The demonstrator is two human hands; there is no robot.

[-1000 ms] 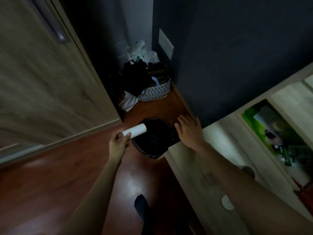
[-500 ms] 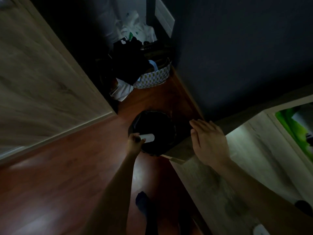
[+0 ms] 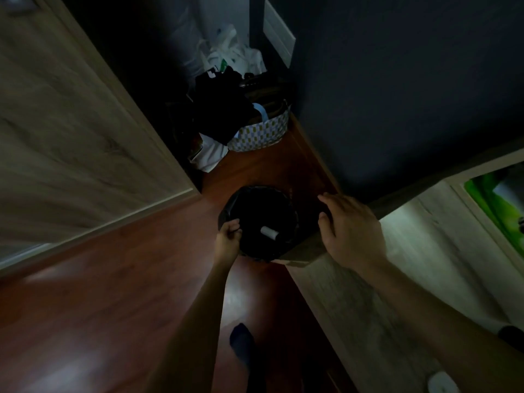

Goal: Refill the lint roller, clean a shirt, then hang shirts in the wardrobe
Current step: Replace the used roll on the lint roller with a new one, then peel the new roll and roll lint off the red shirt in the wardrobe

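- A white cardboard tube point(image 3: 269, 232), by the look of it the spent lint roller core, lies inside the black-lined waste bin point(image 3: 226, 211) on the wooden floor point(image 3: 113, 279).
- The tube sits just beyond and to the right of the left hand's fingers point(image 3: 233, 224), apart from them, its long axis running away from those fingers toward the bin's lower right wall.
- The left hand point(image 3: 226, 242) hovers at the bin's near-left rim, fingers curled loosely and holding nothing.
- The right hand point(image 3: 350, 231) rests at the corner of the pale wood tabletop point(image 3: 354, 293), fingers point(image 3: 326, 198) spread and flat, gripping nothing; the tube lies to their left and lower down, in the bin.
- The left hand is the nearer of the two to the tube; the tabletop edge and the bin's right rim stand between the right hand and it.
- Judged from this, the discard step looks complete and the tube needs no further reach; the next move likely calls for turning away from the bin to fetch a fresh refill, which is not visible here.
- Farther past both hands, a patterned basket point(image 3: 259, 134) heaped with dark clothes point(image 3: 224, 114) stands against the dark wall point(image 3: 397, 95); plastic bags point(image 3: 235, 56) sit behind it.
- A wood-grain door panel point(image 3: 71, 123), possibly the wardrobe's, fills the far left.
- The light is dim and the bin's interior largely black, so whether anything else lies in it cannot be told.
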